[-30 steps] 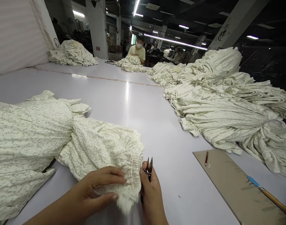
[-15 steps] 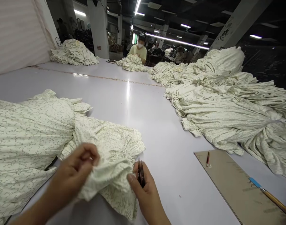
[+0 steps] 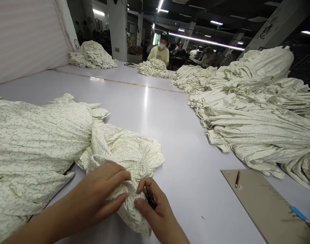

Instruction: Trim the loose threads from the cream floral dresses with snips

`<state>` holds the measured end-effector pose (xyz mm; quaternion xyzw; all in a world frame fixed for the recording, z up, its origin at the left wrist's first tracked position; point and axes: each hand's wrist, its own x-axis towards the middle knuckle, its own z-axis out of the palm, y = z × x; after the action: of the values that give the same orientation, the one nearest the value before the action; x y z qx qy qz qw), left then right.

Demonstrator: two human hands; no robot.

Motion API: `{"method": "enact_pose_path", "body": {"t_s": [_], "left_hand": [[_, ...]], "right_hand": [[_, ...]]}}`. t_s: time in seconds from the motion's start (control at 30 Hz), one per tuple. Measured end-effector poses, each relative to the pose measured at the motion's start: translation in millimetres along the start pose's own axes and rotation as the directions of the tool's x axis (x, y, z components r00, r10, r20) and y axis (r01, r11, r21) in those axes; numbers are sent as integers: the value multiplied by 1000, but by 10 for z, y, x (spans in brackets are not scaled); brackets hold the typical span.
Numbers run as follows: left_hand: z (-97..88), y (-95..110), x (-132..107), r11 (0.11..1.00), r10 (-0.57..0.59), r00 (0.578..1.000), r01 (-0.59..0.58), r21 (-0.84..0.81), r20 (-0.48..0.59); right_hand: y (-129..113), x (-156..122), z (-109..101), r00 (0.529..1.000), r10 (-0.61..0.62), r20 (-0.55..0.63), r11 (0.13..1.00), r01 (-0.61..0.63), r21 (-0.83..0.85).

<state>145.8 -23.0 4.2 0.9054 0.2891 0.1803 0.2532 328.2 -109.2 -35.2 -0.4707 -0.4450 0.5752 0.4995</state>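
Observation:
A cream garment with a small green print (image 3: pixel 43 142) lies spread over the left of the pale table (image 3: pixel 155 112). Its gathered, elasticated end (image 3: pixel 134 152) is bunched up at the near edge. My left hand (image 3: pixel 101 195) curls over that bunched fabric and pinches it. Right beside it, my right hand (image 3: pixel 155 210) pinches the same fabric edge with thumb and forefinger while it holds small dark thread snips (image 3: pixel 150 197) in its closed fingers. The two hands almost touch over the cloth.
A long heap of similar garments (image 3: pixel 259 112) runs down the right side. A brown cardboard sheet (image 3: pixel 267 206) with a red pencil (image 3: pixel 237 179) lies at the near right. Far off, another person (image 3: pixel 160 52) sits at smaller piles (image 3: pixel 92 56).
My left hand dropped from its raised pinch back onto the bunched fabric. My right hand turned the snips down and closed in on the cloth. The view shifted slightly left.

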Motion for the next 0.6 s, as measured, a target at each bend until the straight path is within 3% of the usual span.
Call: {"method": "enact_pose_path", "body": {"t_s": [0.07, 0.13, 0.2, 0.27, 0.3, 0.43, 0.5, 0.6], "left_hand": [[13, 31, -13, 989, -100, 988, 111, -94, 120], [30, 6, -6, 903, -186, 959, 253, -348, 214], [49, -34, 2, 681, -231, 899, 422, -599, 371], [74, -59, 2, 475, -249, 845, 533, -700, 474], [88, -65, -1, 419, -263, 831, 556, -718, 490], [137, -75, -23, 357, -329, 824, 561, -747, 462], [145, -83, -33, 350, -354, 814, 573, -741, 461], [140, -82, -34, 348, -351, 820, 563, -750, 452]], "right_hand": [[-32, 19, -19, 1000, 1, -29, 1000, -1, -11], [-51, 61, -43, 998, 5, -60, 1000, -5, -1], [-48, 117, -68, 994, -10, -112, 1000, 11, 5], [-29, 156, -91, 981, -21, -194, 998, 8, -65], [-20, 159, -99, 970, -21, -242, 991, -11, -130], [-38, 19, -114, 925, -19, -379, 932, -121, -342], [-76, -105, -110, 946, -36, -323, 932, -85, -353], [-111, -249, -80, 986, -70, -151, 930, 10, -366]]}}
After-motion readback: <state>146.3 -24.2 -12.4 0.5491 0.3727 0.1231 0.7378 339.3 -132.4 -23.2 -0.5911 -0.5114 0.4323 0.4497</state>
